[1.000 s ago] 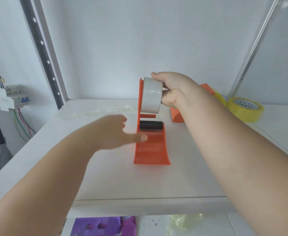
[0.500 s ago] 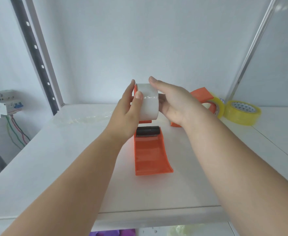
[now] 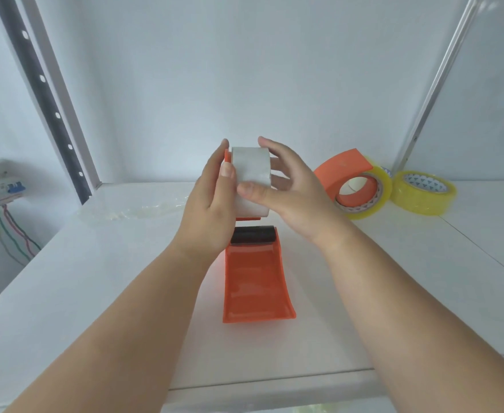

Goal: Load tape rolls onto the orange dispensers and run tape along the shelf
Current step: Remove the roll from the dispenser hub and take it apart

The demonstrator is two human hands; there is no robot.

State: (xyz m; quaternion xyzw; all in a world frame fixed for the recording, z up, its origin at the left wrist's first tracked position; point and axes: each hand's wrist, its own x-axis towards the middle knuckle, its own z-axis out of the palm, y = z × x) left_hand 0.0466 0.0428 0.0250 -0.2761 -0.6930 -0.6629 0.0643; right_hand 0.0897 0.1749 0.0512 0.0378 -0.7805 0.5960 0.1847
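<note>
Head view, frame centre: both hands grasp a white roll (image 3: 252,177) seated on the upright end of an orange dispenser (image 3: 256,281), the left hand (image 3: 212,210) curled round its left side and the right hand (image 3: 292,192) round its right with the thumb across the front. Right of centre, a second dispenser (image 3: 344,169) carries a yellow roll (image 3: 375,201), just beside another yellow roll (image 3: 423,193) lying flat on the white shelf (image 3: 96,278).

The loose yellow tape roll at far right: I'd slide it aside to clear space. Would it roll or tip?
The yellow tape roll lies flat on the shelf, so it would probably slide, not roll. Low and wide, it seems unlikely to tip. It likely feels stiff.
</note>
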